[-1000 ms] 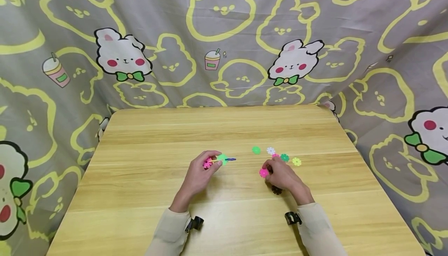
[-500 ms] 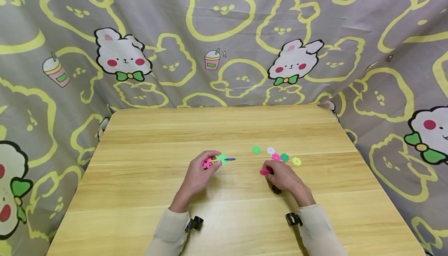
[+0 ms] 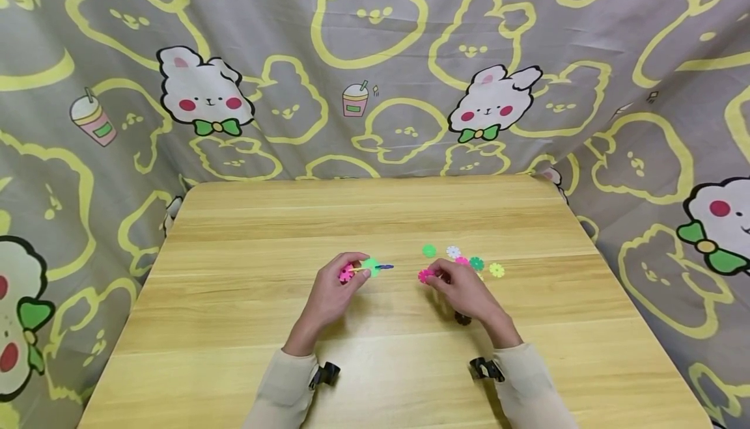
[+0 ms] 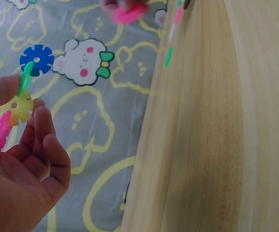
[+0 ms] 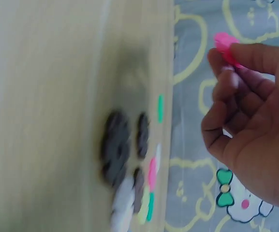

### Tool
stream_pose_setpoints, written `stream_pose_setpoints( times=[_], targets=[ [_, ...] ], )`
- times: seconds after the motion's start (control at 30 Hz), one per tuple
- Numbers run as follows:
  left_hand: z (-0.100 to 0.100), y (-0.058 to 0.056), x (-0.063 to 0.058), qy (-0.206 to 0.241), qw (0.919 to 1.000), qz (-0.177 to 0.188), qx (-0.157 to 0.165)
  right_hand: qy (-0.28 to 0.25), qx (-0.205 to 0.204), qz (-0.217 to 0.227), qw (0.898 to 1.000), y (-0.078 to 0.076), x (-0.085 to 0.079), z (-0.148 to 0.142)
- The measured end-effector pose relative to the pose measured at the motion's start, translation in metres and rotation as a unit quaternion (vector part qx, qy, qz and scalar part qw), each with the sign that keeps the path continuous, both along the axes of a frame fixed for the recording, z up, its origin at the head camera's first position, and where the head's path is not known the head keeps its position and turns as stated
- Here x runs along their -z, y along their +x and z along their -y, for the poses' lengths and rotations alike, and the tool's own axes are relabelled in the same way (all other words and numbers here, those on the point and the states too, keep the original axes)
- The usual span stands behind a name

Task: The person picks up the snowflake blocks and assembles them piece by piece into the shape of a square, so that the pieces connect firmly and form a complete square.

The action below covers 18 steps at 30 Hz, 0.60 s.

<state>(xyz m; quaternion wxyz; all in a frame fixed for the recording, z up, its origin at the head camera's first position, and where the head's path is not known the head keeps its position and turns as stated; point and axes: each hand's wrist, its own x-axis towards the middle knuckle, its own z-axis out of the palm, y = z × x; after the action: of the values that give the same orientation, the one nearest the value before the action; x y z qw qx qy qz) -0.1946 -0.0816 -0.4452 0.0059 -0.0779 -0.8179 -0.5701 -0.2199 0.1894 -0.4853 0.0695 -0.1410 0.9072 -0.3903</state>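
Observation:
My left hand (image 3: 335, 289) pinches a short chain of slotted plastic snowflake discs between thumb and fingers. In the left wrist view the chain runs from a blue disc (image 4: 36, 60) through a green disc (image 4: 25, 79) and a yellow disc (image 4: 17, 108) to a pink disc (image 4: 2, 129) partly hidden by the hand. Across a small gap to the right, my right hand (image 3: 471, 291) holds a single pink disc (image 3: 424, 276) by its edge with thumb and forefinger. That disc shows above the table in the right wrist view, the other fingers loosely curled below it.
Loose discs lie on the wooden table (image 3: 246, 234) beyond and under the right hand: light green (image 3: 430, 251), white (image 3: 453, 252), dark green (image 3: 476, 264), yellow (image 3: 497, 270) and several dark brown ones (image 5: 116, 147). A patterned curtain (image 3: 398, 38) encloses the table's back and sides.
My right hand has lifted the pink disc and moved left and slightly away from me, toward the chain, turning the disc on the way. My left hand stays in place.

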Motion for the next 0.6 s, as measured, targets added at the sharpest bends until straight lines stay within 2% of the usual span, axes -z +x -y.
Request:
stream_pose_setpoints(
  times=[0.13, 0.37, 0.47, 0.6],
  targets=[
    [0.000, 0.000, -0.001, 0.000, 1.0000, -0.001, 0.003, -0.069, -0.006, -0.005, 0.998, 0.003, -0.010, 0.010],
    [0.001, 0.000, -0.003, 0.001, 1.0000, 0.001, 0.005, -0.179, 0.004, 0.062, 0.982, 0.004, -0.023, 0.029],
    [0.001, 0.001, -0.005, -0.001, 1.0000, -0.001, 0.010, -0.186, 0.007, 0.075, 0.980, 0.005, -0.027, 0.035],
    [0.002, 0.001, -0.006, -0.003, 0.9998, -0.006, 0.017, -0.174, 0.010, 0.080, 0.982, 0.005, -0.031, 0.040]
  ],
)
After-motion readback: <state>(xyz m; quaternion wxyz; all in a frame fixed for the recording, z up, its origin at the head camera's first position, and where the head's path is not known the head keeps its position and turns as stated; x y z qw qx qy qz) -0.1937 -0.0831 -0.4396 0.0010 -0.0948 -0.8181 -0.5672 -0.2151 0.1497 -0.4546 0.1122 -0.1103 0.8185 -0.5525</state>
